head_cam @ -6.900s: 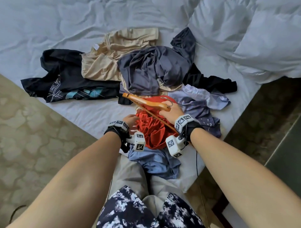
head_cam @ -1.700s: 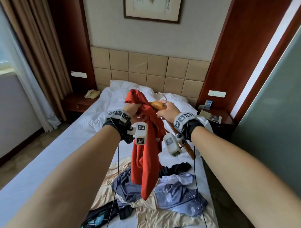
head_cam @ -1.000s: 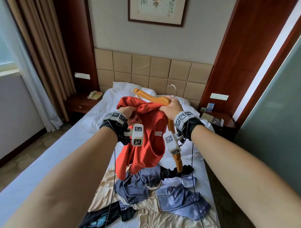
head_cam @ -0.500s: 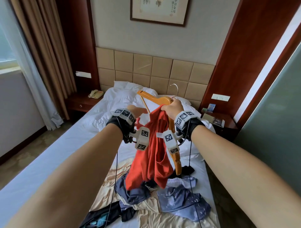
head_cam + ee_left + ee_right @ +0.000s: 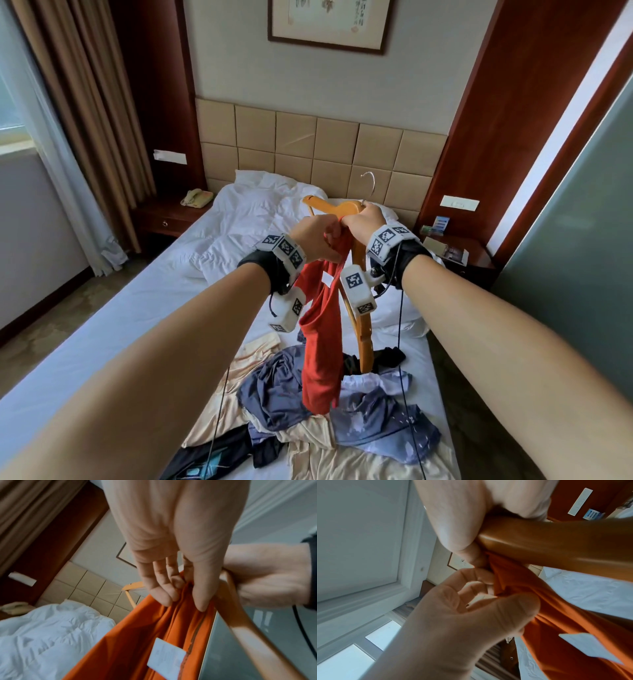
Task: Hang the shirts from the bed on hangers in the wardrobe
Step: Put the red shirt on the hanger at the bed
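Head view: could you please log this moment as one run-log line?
left hand: pinches orange-red fabric shirt | right hand: grips tan wooden hanger | shirt: not yet on hanger

Soft daylight from the window (image 5: 13, 113) at left; wide-angle bending at edges, blurred wrist views.

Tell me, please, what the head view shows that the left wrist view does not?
Only the head view shows the pile of shirts on the bed and the hanger's metal hook. Only the left wrist view shows the white label inside the red shirt close up. Both show the left hand pinching that shirt and the right hand gripping the wooden hanger.
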